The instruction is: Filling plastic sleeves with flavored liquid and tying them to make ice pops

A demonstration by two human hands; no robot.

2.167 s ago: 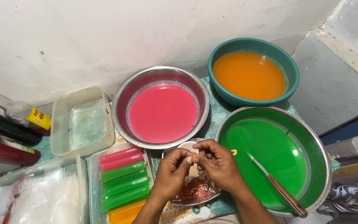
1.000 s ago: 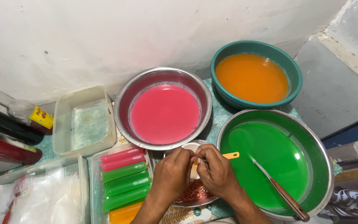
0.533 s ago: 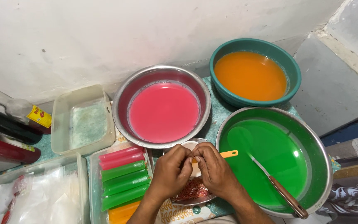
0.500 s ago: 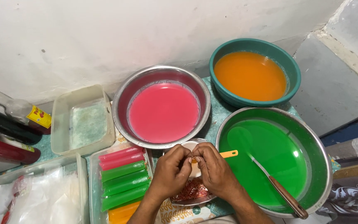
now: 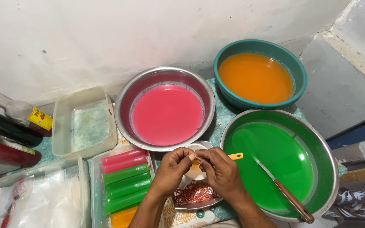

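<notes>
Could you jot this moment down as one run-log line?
left hand + right hand: fingertips meet on small orange item, too small to identify | below: dish of red bands | right: green liquid bowl

Both hands bare, forearms bare to frame edge; no rings or sleeves visible, wrists possibly unadorned.

bowls of coloured liquid: 3, pink, orange, green
filled tubes in tray: 2 pink, 3 green, orange count unclear
bottles at left: 3
hands: 2, left, right
ladles: 1
</notes>
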